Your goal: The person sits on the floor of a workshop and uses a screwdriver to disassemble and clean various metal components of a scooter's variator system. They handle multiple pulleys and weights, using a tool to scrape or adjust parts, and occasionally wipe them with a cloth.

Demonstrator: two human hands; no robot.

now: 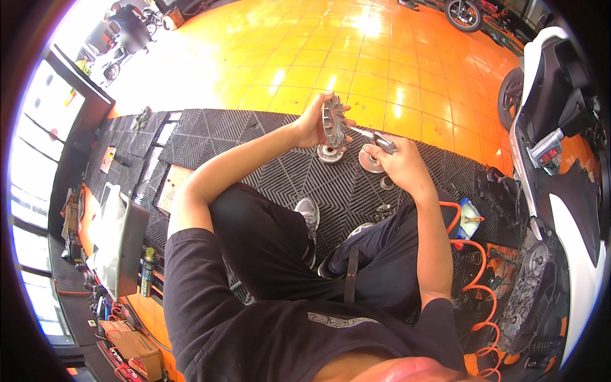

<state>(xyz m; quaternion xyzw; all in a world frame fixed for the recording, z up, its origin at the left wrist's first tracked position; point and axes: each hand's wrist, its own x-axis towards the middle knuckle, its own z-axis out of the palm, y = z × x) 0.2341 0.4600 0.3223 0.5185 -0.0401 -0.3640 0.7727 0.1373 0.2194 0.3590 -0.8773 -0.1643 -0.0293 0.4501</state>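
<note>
Head: left fingers grip disc; floor past mat edge.

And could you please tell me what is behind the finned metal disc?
Behind the finned metal disc, fingers of the left hand show past its right edge, with orange tiled floor beyond. What the disc covers cannot be seen.

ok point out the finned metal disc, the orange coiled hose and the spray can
Finned metal disc (334, 121): head view, on its fins.
Orange coiled hose (471, 286): head view, on a coil.
Spray can (147, 275): head view, on its body.
</note>
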